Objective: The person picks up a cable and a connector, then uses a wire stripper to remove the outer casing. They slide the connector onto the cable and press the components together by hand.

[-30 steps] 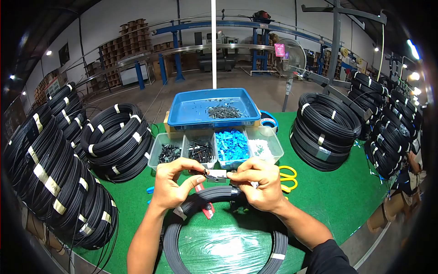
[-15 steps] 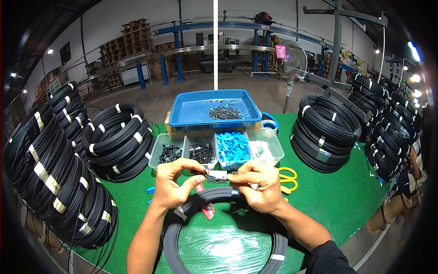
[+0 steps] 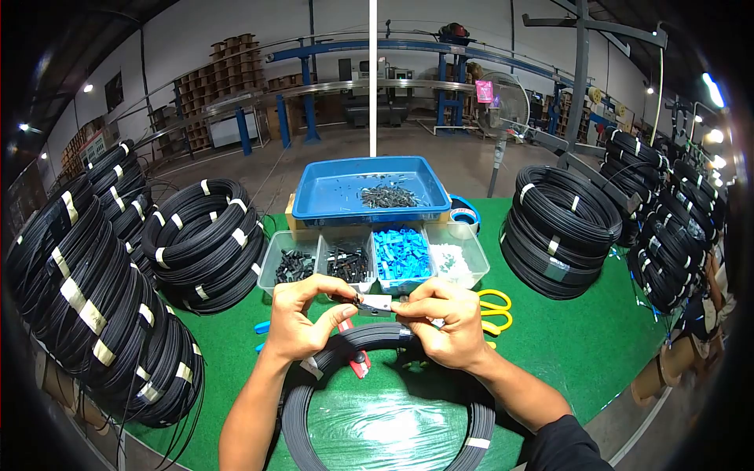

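Observation:
My left hand (image 3: 302, 322) is closed, its thumb and forefinger pinching a small dark piece (image 3: 345, 297), perhaps a cable end. That piece meets the left end of a small silver-grey block (image 3: 375, 304). Fingers of my right hand (image 3: 448, 323) are closed on the block's right end. Both hands hold these parts above the upper rim of a taped coil of black cable (image 3: 294, 424). A red tool (image 3: 360, 364) lies partly under the coil. Yellow scissor handles (image 3: 496, 311) show beside my right hand, and blue handles (image 3: 261, 327) beside my left.
A divided clear bin (image 3: 271, 263) holds black parts, blue clips (image 3: 402, 253) and white bits (image 3: 450, 259). Behind it sits a blue tray (image 3: 322, 200) with dark scraps. Stacked cable coils (image 3: 200, 251) rise at left, more coils (image 3: 561, 228) at right, on a green mat (image 3: 542, 337).
Almost nothing differs. The view has shifted very slightly, and the block is tilted a little differently between my fingers; both hands keep their grip.

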`<action>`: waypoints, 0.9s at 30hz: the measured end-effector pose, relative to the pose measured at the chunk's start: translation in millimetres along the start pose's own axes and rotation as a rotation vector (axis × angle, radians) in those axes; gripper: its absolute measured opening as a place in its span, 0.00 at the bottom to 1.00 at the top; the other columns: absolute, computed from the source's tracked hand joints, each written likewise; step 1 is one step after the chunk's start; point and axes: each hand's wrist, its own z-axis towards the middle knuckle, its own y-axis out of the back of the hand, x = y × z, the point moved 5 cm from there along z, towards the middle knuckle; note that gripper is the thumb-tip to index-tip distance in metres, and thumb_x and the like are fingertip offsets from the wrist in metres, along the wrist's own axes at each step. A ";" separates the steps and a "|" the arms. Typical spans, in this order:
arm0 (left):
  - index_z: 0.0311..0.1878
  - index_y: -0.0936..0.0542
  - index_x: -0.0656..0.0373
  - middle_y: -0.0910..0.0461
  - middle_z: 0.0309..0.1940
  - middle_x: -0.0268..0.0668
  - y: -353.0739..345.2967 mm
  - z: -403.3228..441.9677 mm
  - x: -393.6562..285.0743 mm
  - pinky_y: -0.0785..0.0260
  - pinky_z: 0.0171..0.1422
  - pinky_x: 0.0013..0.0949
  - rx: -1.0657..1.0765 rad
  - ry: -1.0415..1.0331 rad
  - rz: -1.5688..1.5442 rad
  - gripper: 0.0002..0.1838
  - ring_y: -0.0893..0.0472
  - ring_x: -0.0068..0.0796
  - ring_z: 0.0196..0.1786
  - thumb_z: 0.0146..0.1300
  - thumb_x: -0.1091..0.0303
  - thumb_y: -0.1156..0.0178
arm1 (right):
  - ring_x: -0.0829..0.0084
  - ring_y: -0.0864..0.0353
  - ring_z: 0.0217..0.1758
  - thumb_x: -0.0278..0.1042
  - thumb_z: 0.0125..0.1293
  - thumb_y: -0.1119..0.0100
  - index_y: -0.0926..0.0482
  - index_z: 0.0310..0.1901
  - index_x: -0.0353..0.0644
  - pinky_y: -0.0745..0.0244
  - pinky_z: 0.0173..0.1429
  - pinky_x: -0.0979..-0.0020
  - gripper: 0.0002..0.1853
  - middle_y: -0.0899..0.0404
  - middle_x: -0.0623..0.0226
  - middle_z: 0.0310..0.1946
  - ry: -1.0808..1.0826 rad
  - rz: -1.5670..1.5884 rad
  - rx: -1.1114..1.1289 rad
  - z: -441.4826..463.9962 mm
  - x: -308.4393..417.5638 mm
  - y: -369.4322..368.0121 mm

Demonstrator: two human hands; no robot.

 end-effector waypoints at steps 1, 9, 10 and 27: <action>0.41 0.19 0.67 0.14 0.37 0.44 0.0 0.2 -0.4 0.22 0.53 0.33 0.000 -0.005 0.002 0.10 0.14 0.31 0.43 0.57 0.82 0.30 | 0.73 0.20 0.29 0.14 0.46 0.33 0.10 0.38 0.38 0.27 0.34 0.73 0.16 0.19 0.66 0.28 -0.006 -0.001 0.001 0.1 -0.1 -0.1; 0.39 0.14 0.64 0.12 0.36 0.40 -0.9 0.1 1.4 0.22 0.48 0.30 -0.082 0.021 -0.031 0.10 0.13 0.28 0.38 0.53 0.80 0.29 | 0.72 0.19 0.29 0.14 0.46 0.32 0.10 0.37 0.39 0.26 0.34 0.73 0.15 0.19 0.66 0.28 0.006 -0.005 -0.016 0.1 1.4 -0.2; 0.39 0.14 0.64 0.12 0.36 0.40 -1.0 0.1 1.6 0.22 0.48 0.30 -0.082 0.018 -0.029 0.10 0.13 0.28 0.38 0.53 0.79 0.29 | 0.72 0.19 0.29 0.14 0.46 0.33 0.10 0.37 0.39 0.26 0.34 0.73 0.15 0.19 0.66 0.28 0.006 -0.007 -0.015 0.2 0.9 0.0; 0.39 0.13 0.64 0.11 0.36 0.40 -2.8 -1.3 -0.3 0.21 0.48 0.29 -0.110 0.030 0.018 0.09 0.11 0.28 0.39 0.53 0.78 0.29 | 0.72 0.20 0.29 0.15 0.47 0.32 0.10 0.39 0.39 0.26 0.33 0.73 0.15 0.19 0.66 0.28 0.010 -0.030 -0.021 -2.2 -1.1 -1.0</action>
